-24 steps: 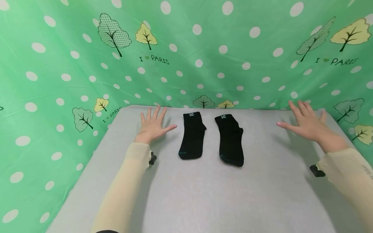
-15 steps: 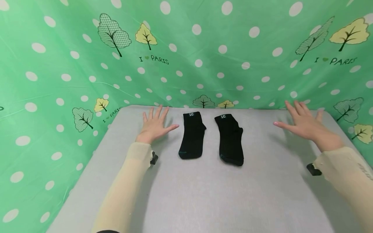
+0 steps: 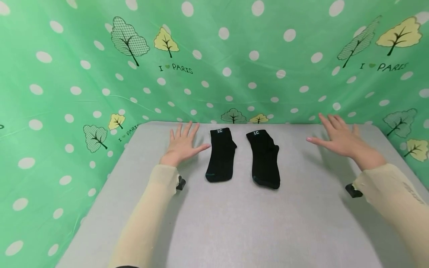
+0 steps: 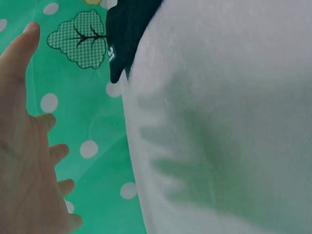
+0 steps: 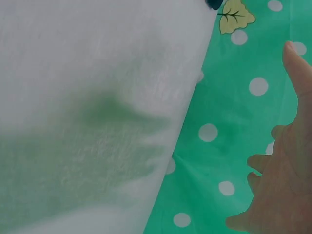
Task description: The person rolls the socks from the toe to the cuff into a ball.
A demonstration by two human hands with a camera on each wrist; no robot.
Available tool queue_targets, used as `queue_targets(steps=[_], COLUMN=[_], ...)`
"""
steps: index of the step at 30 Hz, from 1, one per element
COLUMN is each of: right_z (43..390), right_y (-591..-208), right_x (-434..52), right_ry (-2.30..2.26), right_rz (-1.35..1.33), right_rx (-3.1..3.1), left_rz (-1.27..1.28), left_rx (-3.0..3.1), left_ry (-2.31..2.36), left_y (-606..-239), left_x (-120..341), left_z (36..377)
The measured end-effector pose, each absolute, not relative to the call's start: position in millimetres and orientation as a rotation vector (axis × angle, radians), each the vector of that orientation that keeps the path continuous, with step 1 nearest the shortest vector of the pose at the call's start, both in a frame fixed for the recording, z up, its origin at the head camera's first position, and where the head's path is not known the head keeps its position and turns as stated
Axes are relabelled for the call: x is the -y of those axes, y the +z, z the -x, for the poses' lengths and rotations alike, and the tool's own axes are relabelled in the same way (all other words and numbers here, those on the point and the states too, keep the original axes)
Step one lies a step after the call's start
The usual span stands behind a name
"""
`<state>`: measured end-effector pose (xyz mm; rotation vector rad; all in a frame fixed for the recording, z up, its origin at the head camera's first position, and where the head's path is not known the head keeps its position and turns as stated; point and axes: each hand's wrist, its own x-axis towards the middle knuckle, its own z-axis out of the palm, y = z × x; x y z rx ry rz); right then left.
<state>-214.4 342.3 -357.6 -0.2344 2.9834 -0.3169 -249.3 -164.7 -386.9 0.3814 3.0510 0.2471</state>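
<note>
Two black ankle socks lie flat, side by side, in the middle of the head view, cuffs with "LC" labels toward the back. The left sock (image 3: 221, 156) has its toe toward the front, as does the right sock (image 3: 265, 160). My left hand (image 3: 182, 146) hovers just left of the left sock, palm down with fingers spread, its thumb tip near the sock's edge. Farther off to the right, my right hand (image 3: 345, 139) is raised above the surface, fingers spread and holding nothing. The left wrist view shows part of a sock (image 4: 127, 34) beyond the thumb.
A grey-white covered table (image 3: 221, 223) lies under everything. Behind it and along the sides hangs a green curtain (image 3: 207, 44) with white dots and printed trees. Both hands cast shadows on the table. A small black device (image 3: 181, 183) sits at the left wrist, another black device (image 3: 353, 190) at the right.
Both hands have moved inward, the left hand to the right and the right hand to the left, nearer the socks. The socks have stayed in place; the head view has shifted slightly.
</note>
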Motion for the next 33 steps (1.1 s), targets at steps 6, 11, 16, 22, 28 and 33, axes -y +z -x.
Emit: queue_targets(steps=[6, 11, 16, 22, 28, 33], right_z=[218.1, 219.5, 220.5, 222.2, 225.4, 229.1], right_y=[-356.8, -356.4, -356.0, -355.2, -355.6, -357.8], right_x=[-334.7, -328.9, -323.6, -316.1, -309.2, -303.7], right_ry=[-0.307, -0.315, -0.32, -0.303, -0.306, -0.339], right_rz=[0.247, 0.258, 0.268, 0.277, 0.302, 0.361], right_rx=[-2.968, -2.962, -2.958, -2.949, -2.945, -2.956], left_rz=[-0.415, -0.444, -0.481, -0.516, -0.545, -0.56], left_rx=[-3.055, -3.046, -3.042, -3.038, -3.022, -3.01], left_ry=[0.254, 0.268, 0.27, 0.274, 0.29, 0.302], left_y=[-385.9, -384.1, -383.8, -382.9, -382.9, -382.2], left_x=[157.3, 150.2, 143.0, 133.3, 123.7, 117.8], left_z=[246.7, 244.0, 240.6, 236.5, 232.7, 230.0])
